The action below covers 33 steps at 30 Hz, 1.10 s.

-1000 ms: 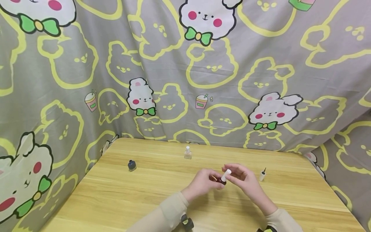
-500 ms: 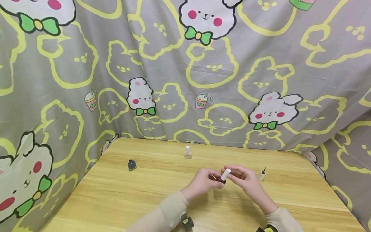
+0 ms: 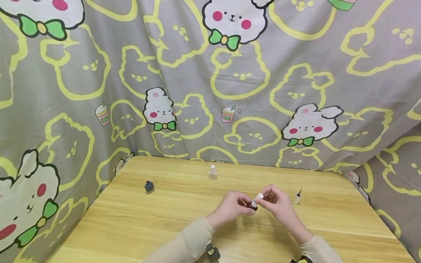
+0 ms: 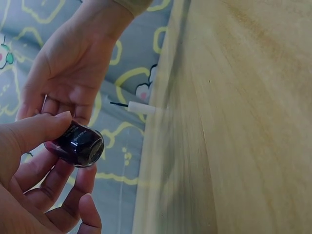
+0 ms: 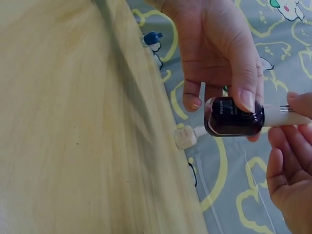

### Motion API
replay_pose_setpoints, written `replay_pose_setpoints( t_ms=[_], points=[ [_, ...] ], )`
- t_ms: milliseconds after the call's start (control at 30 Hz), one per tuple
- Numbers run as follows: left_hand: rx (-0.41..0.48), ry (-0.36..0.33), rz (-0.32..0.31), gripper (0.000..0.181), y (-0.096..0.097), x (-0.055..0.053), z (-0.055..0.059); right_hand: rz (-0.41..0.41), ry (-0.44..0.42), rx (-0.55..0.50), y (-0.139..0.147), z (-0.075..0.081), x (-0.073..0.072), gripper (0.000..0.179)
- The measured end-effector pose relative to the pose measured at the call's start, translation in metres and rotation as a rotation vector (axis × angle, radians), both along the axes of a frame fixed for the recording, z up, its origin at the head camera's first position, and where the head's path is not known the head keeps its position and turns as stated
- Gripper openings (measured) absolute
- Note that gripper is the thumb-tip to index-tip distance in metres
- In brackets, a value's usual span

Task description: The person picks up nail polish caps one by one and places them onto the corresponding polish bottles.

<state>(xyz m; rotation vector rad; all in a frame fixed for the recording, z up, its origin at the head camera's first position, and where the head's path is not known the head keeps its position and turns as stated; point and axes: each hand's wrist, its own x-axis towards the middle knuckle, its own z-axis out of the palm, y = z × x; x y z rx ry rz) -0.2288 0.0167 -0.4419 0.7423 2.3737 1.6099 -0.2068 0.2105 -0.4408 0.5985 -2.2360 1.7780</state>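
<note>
A dark red nail polish bottle (image 5: 231, 119) with a white cap (image 5: 285, 115) is held tilted over the table between both hands. My left hand (image 3: 231, 206) grips the glass body between thumb and fingers; the left wrist view shows the bottle's base (image 4: 96, 152) facing outward. With thumb and fingertips, my right hand (image 3: 279, 204) pinches the white cap, which sits at the bottle's neck. In the left wrist view the right hand (image 4: 73, 68) is behind the bottle, and the cap is hidden there.
A dark blue polish bottle (image 3: 149, 187) without a cap stands at the left of the wooden table (image 3: 148, 226). A clear bottle with a white cap (image 3: 213, 172) stands at the back. A white cap with its brush pointing up (image 3: 298, 197) stands right of my right hand.
My right hand's fingers have shifted their grip on the white cap, and the cap leans slightly further right. The left hand and the other bottles stay in place.
</note>
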Motion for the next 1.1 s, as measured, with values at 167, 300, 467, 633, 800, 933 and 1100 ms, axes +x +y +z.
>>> replay_pose_setpoints(
  t_ms=[167, 300, 467, 633, 800, 933, 1100],
  points=[
    [-0.001, -0.007, 0.006, 0.014, 0.0003, 0.0007, -0.0004, -0.024, -0.01, 0.002, -0.0018, -0.0009, 0.0002, 0.02],
    [0.009, -0.01, 0.007, 0.015, -0.0005, 0.0005, 0.0003, -0.01, -0.014, 0.014, -0.0016, 0.0001, 0.0003, 0.025],
    [0.012, -0.016, 0.014, 0.016, -0.0018, -0.0007, 0.0007, 0.06, -0.008, 0.001, 0.0013, -0.0006, -0.0006, 0.033],
    [0.014, -0.037, 0.025, 0.017, -0.002, -0.0012, 0.0007, 0.106, -0.011, -0.018, 0.0045, -0.0004, -0.0011, 0.034],
    [0.019, -0.048, 0.023, 0.017, -0.0022, -0.0011, 0.0017, 0.138, 0.001, -0.018, 0.0046, 0.0018, -0.0003, 0.036],
    [0.018, -0.048, 0.019, 0.017, -0.0025, -0.0011, 0.0021, 0.136, 0.014, -0.002, 0.0041, 0.0019, -0.0006, 0.032],
    [0.025, -0.042, 0.016, 0.017, -0.0022, -0.0013, 0.002, 0.102, 0.012, 0.012, 0.0029, 0.0027, 0.0001, 0.027]
  ],
)
